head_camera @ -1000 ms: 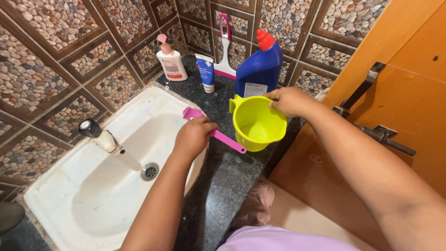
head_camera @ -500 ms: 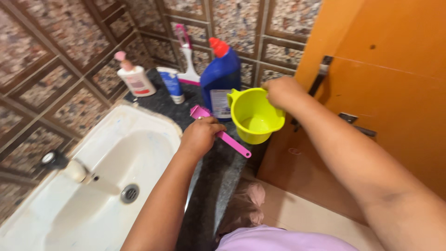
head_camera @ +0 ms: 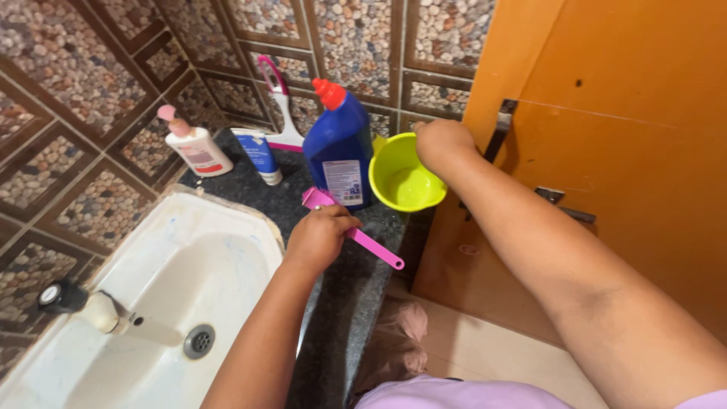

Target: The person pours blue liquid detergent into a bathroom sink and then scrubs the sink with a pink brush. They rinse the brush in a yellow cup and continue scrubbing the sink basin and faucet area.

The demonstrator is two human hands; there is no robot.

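Pink brush (head_camera: 356,231) in closed left fingers (head_camera: 333,220)

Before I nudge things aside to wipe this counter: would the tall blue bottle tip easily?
Probably. The blue bottle is tall and narrow with an angled red-capped neck, so a high push could topple it. It stands close beside the green mug held by the right hand, which might catch it. Push low.
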